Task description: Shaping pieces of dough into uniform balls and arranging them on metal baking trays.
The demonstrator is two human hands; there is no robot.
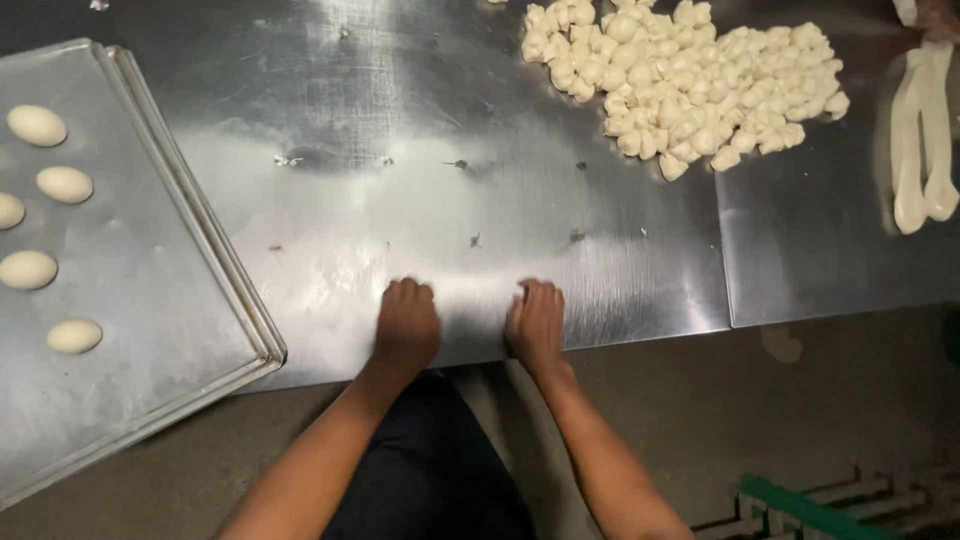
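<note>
Dough pieces [680,85] heaped well beyond right hand [535,325], left hand [405,322]

Shiny steel table [420,200] above a dull brown floor [800,400]

1 head view, steeply downward, close over steel table [420,200]

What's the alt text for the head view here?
Two bare hands, left hand and right hand, press palm-down on a steel table, fingers curled. A heap of cut dough pieces lies beyond them, dough ropes to its right, and a metal tray with oval dough balls sits at left.
</note>
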